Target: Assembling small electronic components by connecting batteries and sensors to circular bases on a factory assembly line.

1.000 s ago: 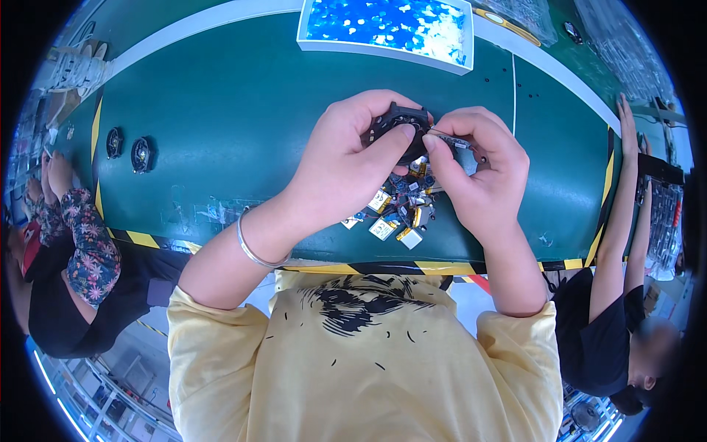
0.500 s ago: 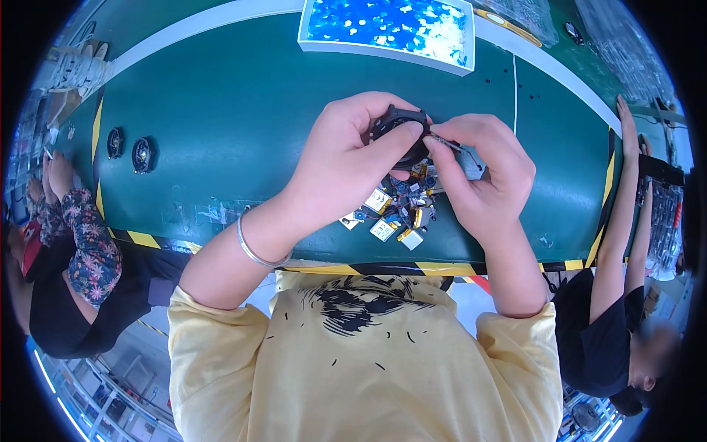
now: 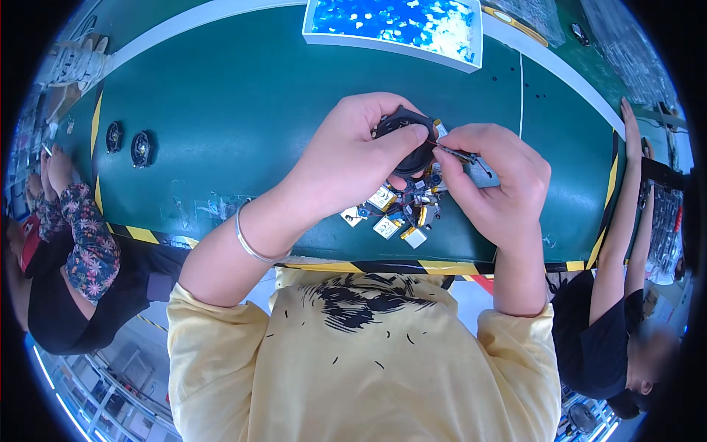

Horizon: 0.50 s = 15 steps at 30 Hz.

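My left hand (image 3: 353,151) is closed round a round black watch case (image 3: 417,158), with the thumb pressed on its rim. The case is tilted, and the fingers hide part of it. At its right side my right hand (image 3: 502,177) pinches a thin dark strip-like piece (image 3: 462,155) with fine wire-like ends. Its exact kind is too small to make out. Below the case lies a loose pile of small silvery battery packs (image 3: 387,227) with yellow edges, thin wires and tiny parts.
A white box (image 3: 390,43) with blue and white pieces stands at the far edge of the green table (image 3: 236,110). Two round black watch parts (image 3: 142,149) lie at the left. Yellow scissors-like handles (image 3: 515,26) lie far right. Co-workers' arms (image 3: 618,214) are at both sides.
Both hands have shifted slightly to the right. My right fingertips are a little farther from the case, still pinching the strip. The left hand keeps its hold.
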Each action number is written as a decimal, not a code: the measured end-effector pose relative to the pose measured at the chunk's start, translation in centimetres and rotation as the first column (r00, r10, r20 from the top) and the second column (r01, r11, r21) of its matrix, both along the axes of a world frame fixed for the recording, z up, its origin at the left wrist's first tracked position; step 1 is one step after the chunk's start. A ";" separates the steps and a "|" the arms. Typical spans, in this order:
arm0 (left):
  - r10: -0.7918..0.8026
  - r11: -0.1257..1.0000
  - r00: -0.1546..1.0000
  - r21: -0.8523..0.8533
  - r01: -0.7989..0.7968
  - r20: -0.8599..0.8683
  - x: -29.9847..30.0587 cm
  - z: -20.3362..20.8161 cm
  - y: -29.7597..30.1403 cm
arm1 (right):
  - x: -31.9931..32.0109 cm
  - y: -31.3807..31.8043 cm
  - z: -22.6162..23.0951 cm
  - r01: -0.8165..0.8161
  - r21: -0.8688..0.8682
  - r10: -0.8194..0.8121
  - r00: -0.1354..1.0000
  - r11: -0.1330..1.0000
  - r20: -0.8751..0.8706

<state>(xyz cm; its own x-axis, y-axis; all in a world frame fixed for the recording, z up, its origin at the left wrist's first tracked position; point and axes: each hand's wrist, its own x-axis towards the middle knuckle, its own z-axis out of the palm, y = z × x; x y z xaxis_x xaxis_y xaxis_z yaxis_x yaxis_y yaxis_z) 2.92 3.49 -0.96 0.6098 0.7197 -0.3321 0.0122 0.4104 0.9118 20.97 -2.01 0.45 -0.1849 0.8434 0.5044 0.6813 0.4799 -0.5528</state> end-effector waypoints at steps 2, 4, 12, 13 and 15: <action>-0.031 0.999 1.000 -0.007 0.031 -0.005 0.0 0.0 0.1 | 0.0 -0.1 -0.1 0.010 -0.009 -0.010 1.000 1.000 -0.007; -0.021 0.999 0.999 -0.025 0.021 0.029 0.0 0.1 0.0 | -0.1 -0.2 -0.1 0.018 -0.014 -0.018 1.000 1.000 -0.012; -0.019 0.998 0.990 -0.063 0.028 0.141 -0.2 0.1 -0.2 | 0.0 -0.7 -1.0 0.033 -0.193 -0.102 0.928 0.981 -0.359; -0.001 1.000 0.989 -0.030 0.005 0.147 -0.3 0.1 -0.2 | 0.0 -0.6 -1.0 0.032 -0.195 -0.102 0.927 0.980 -0.360; 0.018 1.000 0.988 0.002 -0.018 0.152 -0.2 0.1 -0.3 | 0.1 -0.5 -1.0 -0.013 -0.211 -0.074 0.914 0.978 -0.400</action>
